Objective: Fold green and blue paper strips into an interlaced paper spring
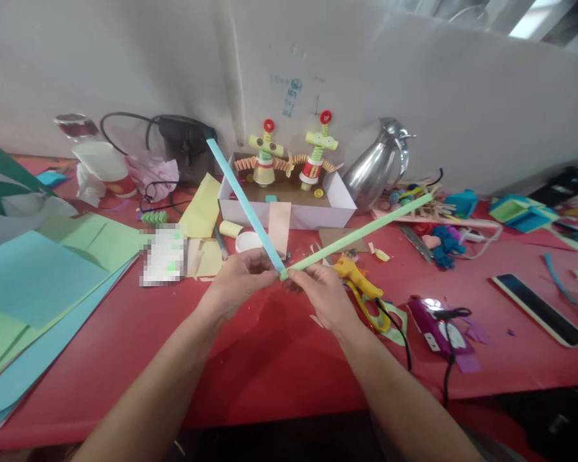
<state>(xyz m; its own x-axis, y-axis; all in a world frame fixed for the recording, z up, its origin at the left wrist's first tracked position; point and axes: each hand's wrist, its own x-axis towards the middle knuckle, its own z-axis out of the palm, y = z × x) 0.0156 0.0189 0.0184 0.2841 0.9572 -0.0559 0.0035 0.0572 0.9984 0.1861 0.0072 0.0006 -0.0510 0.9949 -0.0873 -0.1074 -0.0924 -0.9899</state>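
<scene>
Above the red table (250, 359), my left hand (238, 282) and my right hand (320, 292) pinch two long paper strips where their ends meet. The blue strip (243, 202) rises up and to the left from my left fingers. The green strip (361, 234) runs up and to the right from my right fingers. The two strips form a V with its corner between my fingertips.
Behind the hands stands a white box (340, 208) with two paper robot figures (264, 157). A yellow glue gun (361, 289), a purple device (436, 321), a phone (539, 308), a metal jug (378, 167) and craft scraps lie right. Coloured paper sheets (33, 276) lie left.
</scene>
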